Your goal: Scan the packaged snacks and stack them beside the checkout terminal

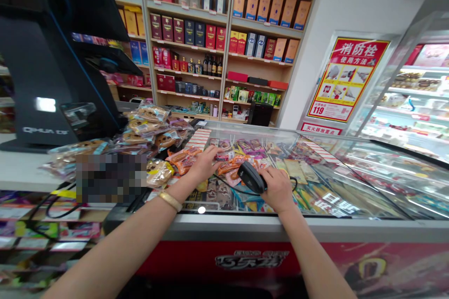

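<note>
1. Glass-top freezer (351,182): snack packets (157,135) heaped on its left end, part pixelated.
2. Right hand (278,189) clenched on black barcode scanner (251,176), cable partly hidden.
3. Left hand (203,164) flat, fingers open, on orange packet (184,159); label unreadable.

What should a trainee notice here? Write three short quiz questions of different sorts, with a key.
1. True or false: the right hand holds a black scanner.
2. The left hand rests on: A) snack packets B) a bottle C) a book.
3. Fill in: the packets lie on the glass lid of a ____.

Key: 1 true; 2 A; 3 freezer.
</note>
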Demonstrator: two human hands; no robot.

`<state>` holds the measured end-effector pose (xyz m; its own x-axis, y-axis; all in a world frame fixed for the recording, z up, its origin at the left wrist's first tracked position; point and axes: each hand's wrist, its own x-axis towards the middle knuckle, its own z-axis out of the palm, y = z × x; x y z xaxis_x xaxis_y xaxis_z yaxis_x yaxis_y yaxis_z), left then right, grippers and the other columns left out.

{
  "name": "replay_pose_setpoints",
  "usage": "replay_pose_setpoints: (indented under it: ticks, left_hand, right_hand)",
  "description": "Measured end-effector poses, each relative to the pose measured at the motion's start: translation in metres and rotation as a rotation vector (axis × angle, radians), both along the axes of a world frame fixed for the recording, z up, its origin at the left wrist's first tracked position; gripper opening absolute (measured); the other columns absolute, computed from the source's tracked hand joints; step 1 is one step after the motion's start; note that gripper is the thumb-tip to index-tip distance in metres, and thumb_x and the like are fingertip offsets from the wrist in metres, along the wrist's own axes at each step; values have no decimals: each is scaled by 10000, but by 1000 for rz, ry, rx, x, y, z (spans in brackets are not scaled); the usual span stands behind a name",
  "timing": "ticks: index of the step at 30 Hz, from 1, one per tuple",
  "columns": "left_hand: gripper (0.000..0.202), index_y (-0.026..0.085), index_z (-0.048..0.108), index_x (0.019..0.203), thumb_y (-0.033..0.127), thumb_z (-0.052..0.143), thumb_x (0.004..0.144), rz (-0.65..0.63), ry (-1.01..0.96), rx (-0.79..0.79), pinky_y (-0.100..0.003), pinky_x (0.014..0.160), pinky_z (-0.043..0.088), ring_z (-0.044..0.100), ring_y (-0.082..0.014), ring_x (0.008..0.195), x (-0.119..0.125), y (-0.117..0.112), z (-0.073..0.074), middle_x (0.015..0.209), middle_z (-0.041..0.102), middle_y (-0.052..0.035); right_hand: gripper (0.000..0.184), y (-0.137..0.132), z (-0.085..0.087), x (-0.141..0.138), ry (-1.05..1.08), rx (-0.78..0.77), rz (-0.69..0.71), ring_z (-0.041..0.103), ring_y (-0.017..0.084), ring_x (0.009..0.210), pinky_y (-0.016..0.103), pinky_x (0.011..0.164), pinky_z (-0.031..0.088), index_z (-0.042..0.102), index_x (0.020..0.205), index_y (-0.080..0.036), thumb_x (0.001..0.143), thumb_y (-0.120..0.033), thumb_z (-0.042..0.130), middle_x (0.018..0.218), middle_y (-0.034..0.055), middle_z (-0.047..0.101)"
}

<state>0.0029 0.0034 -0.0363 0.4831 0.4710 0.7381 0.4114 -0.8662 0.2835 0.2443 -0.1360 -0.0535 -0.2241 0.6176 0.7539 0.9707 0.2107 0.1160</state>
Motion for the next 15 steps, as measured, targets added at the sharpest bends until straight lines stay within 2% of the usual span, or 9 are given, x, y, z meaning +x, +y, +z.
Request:
replay_pose_setpoints:
  ticks: [5, 9, 12, 15]
  left_hand:
    - [227, 203, 578, 1015, 156, 643, 802, -28, -15, -10, -352, 835, 513, 603, -202, 961, -1, 1, 0, 976, 601, -40]
    - [213, 197, 596, 1026, 195, 646, 819, -51, -72, -9, -367, 846, 513, 599, -203, 960, 1, 0, 0, 978, 604, -53]
    - [201, 197, 618, 1038, 204, 623, 837, -80, -97, -38, -387, 889, 510, 600, -207, 992, 8, -3, -6, 1021, 611, -73]
    - [229, 194, 626, 1089, 220, 576, 868, -128, -4, -101, -403, 972, 487, 578, -224, 1123, 19, -6, -17, 1169, 587, -118]
  right_hand:
    - [265, 0, 1, -1, -13, -7, -21, 542, 197, 817, 312, 747, 323, 664, 977, -193, 737, -129, 569, 862, 58, 627]
    - [302, 1, -3, 3, 51, 70, -46, 548, 210, 850, 321, 777, 339, 650, 1030, -194, 745, -150, 561, 888, 61, 631]
    - [275, 1, -5, 8, 115, 158, -78, 554, 213, 842, 325, 779, 348, 635, 1025, -191, 764, -170, 552, 884, 59, 635]
    - [225, 0, -4, 10, 143, 207, -94, 557, 217, 822, 323, 757, 351, 626, 994, -198, 783, -194, 546, 855, 56, 629]
